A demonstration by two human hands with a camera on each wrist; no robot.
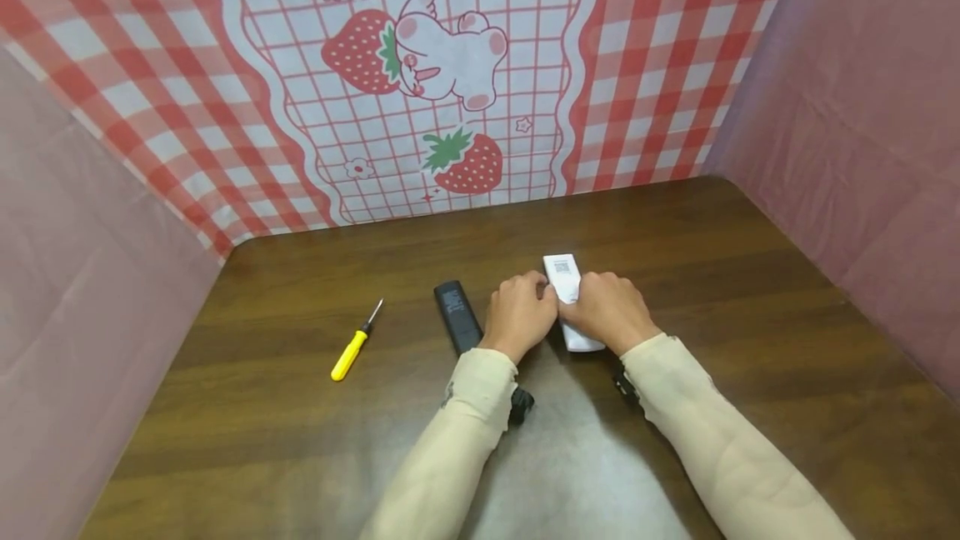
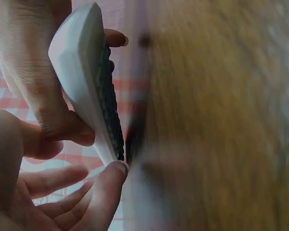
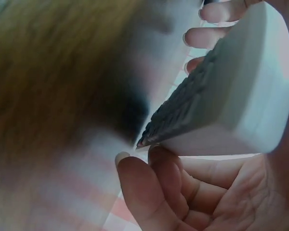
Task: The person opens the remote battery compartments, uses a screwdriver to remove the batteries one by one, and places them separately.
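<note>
A white remote control (image 1: 562,283) with a printed square code on its back is held button side down, right of the table's middle. Its dark buttons show from the side in the left wrist view, where its white shell (image 2: 79,67) is tilted. My right hand (image 1: 611,311) grips the remote, thumb on its back and fingers around the button side. At its left edge, my left hand (image 1: 519,317) pinches the remote with curled fingers. In the right wrist view the remote's thick end (image 3: 253,115) faces the camera. Fingers partly hide the shell.
A black oblong object (image 1: 456,312) with pale markings lies left of my left hand, partly covered by the wrist. Farther left lies a yellow-handled screwdriver (image 1: 351,351). The brown wooden table (image 1: 262,440) meets a checked strawberry cloth (image 1: 645,107) behind and pink cloths at both sides.
</note>
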